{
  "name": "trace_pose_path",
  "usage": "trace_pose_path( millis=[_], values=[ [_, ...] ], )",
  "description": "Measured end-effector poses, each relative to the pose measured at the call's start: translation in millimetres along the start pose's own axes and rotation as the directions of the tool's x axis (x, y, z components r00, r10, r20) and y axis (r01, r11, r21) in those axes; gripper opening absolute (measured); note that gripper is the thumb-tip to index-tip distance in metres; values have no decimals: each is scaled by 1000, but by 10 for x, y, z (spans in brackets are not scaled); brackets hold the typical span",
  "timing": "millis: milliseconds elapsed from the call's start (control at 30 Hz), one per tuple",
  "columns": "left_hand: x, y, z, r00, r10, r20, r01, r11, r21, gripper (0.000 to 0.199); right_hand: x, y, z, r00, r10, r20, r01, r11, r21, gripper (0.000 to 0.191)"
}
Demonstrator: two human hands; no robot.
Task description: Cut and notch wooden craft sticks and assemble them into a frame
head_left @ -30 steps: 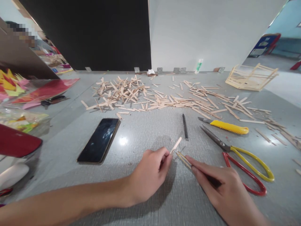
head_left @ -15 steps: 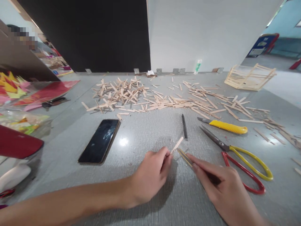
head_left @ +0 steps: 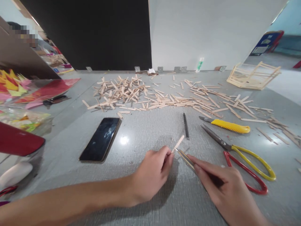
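My left hand point(head_left: 156, 172) is closed, pinching a short wooden craft stick point(head_left: 179, 142) between thumb and fingers, its rounded end pointing up and to the right. In my right hand point(head_left: 223, 185) is a slim, gold-edged craft knife point(head_left: 187, 159), gripped like a pencil. Its pointed tip is at the stick's edge, close to my left fingertips; whether it cuts into the wood I cannot tell. Just beyond the hands lies a black pen point(head_left: 185, 125). Scissors point(head_left: 227, 146) with one yellow and one red handle rest beside my right hand, below a yellow utility knife point(head_left: 225, 125).
A phone point(head_left: 100, 139) lies left of my hands. Craft sticks point(head_left: 127, 91) are heaped and scattered across the back. A stick frame point(head_left: 254, 77) stands back right, a glue stick point(head_left: 200, 65) by the upright board point(head_left: 211, 31). Coloured paper point(head_left: 49, 89) and a red object point(head_left: 18, 139) sit left.
The knife tip has come slightly left, closer to the craft stick and my left fingertips. The whole view has shifted a little; both grips are the same.
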State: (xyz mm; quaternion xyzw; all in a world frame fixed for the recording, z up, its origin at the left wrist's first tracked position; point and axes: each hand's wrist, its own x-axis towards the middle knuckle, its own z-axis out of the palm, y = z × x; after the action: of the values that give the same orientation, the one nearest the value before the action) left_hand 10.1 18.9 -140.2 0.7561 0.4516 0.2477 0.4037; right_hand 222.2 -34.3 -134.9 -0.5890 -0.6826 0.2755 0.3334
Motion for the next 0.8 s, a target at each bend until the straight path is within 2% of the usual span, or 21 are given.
trace_pose_path(
  millis=[400, 800],
  values=[
    [-10, -34, 28, 999, 25, -25, -25, 1000, -5, 27, 0, 37, 33, 998, -47, -36, 47, 999, -15, 32],
    [7, -30, 24, 999, 39, -24, -39, 999, 0, 29, -10, 31, 31, 999, -46, -8, 46, 999, 5, 32]
  ],
)
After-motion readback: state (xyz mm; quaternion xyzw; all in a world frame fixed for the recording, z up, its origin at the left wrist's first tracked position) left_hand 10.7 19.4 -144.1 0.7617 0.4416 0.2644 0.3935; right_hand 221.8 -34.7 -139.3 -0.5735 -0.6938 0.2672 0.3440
